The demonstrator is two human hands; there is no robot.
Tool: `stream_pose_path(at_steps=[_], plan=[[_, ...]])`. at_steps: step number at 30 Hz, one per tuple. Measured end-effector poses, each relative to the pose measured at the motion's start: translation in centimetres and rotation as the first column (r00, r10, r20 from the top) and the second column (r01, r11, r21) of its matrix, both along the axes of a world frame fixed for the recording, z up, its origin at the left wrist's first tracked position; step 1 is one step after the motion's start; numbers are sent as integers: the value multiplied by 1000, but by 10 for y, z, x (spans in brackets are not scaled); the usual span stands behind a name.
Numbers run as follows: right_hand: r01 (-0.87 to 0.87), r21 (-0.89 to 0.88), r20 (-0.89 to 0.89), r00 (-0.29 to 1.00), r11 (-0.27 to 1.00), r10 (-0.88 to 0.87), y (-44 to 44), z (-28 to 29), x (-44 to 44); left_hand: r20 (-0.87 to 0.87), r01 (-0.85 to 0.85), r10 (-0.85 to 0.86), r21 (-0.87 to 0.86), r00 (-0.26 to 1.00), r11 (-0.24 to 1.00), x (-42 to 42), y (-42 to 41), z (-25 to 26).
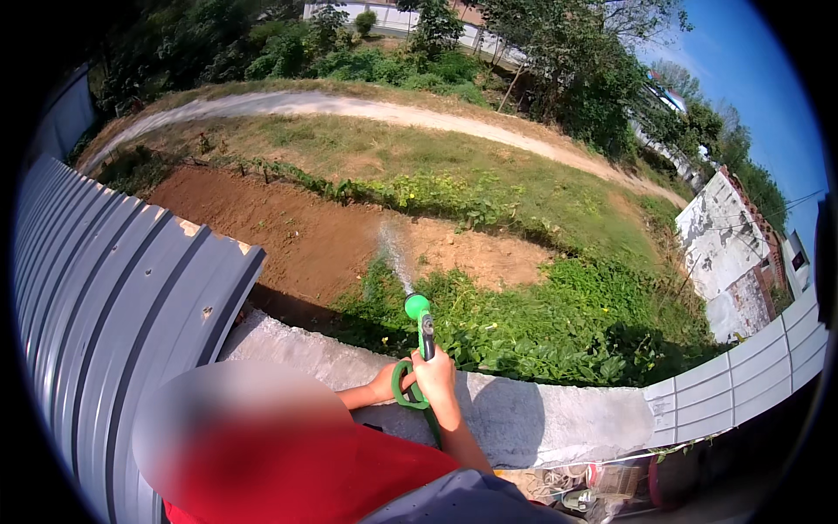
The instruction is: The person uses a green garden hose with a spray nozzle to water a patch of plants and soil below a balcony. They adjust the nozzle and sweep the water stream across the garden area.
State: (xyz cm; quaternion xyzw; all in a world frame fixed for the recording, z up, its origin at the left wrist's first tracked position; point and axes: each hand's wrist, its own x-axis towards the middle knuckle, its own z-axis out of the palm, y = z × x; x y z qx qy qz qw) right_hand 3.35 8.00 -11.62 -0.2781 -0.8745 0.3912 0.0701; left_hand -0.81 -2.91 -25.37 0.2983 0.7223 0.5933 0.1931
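Note:
My right hand [435, 374] is closed around the grip of a green and black hose spray nozzle [418, 308]. Water [396, 255] sprays from its head, away from me and slightly left, over soil and leafy plants. Beside it, my left hand [385, 385] is at a loop of green hose [397, 393] below the grip, its fingers passing behind and through the loop and partly hidden. The hose runs down along my right forearm. Both hands are over the top of a rough concrete wall [576, 419].
Grey corrugated metal sheeting [131, 275] with a jagged edge rises at the left. Beyond the wall lie low green plants [563, 314], brown soil [275, 229] and a pale path [366, 108]. Assorted items, including a wire basket [617, 480], lie below the wall at lower right.

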Motion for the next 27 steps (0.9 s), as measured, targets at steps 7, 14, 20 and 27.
stream_pose_path(at_steps=[7,14,20,27], plan=[[-50,-46,72,996,998,53,2,0,-2,-48,36,-38,-43,998,998,-1,-2,-7],[-77,-15,111,991,997,78,0,0,-1,-89,48,-53,-55,995,997,-1,-5,3],[-102,-44,97,990,994,106,1,-3,-3,-92,67,-74,-80,993,995,-3,-9,8],[-106,-35,115,987,994,109,3,-11,-3,-91,68,-72,-51,993,996,0,-7,14]])
